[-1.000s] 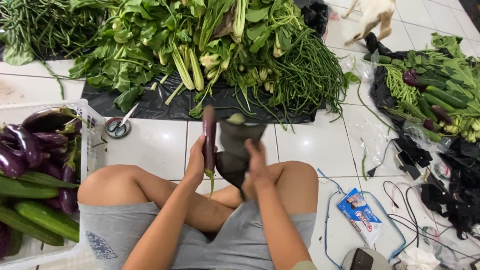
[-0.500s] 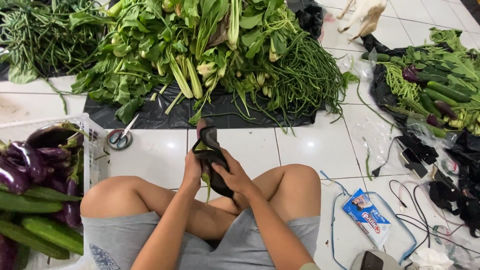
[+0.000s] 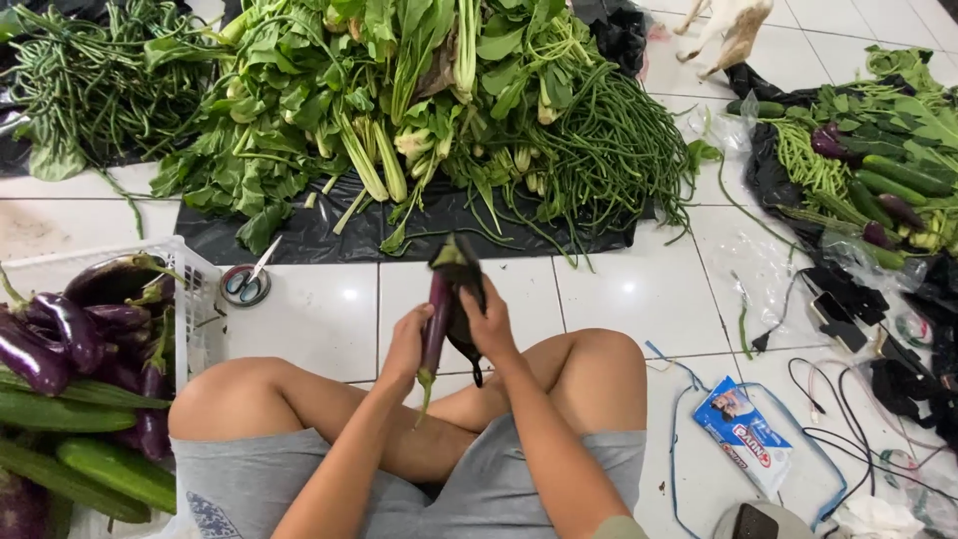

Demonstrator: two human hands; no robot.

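While a person sits cross-legged on a white tiled floor, both bare hands meet just above the knees at the centre of the view. Curled shut around the lower half of a slim purple eggplant, the left hand holds it upright, its green stem end pointing down toward the lap. Beside it, the right hand is closed on a crumpled black plastic bag that wraps the eggplant's upper end; how far the eggplant sits inside the bag cannot be told.

At nine o'clock from the hands stands a white plastic basket heaped with more purple eggplants and long green cucumbers. Between basket and hands, at ten o'clock, a pair of scissors lies on the tiles. At twelve o'clock a black plastic sheet carries a broad pile of leafy green vegetables, with bundles of long green beans at one o'clock. At two o'clock lies a second heap of mixed greens, cucumbers and eggplants. At four o'clock a blue and white packet rests on the floor, near dark cables.
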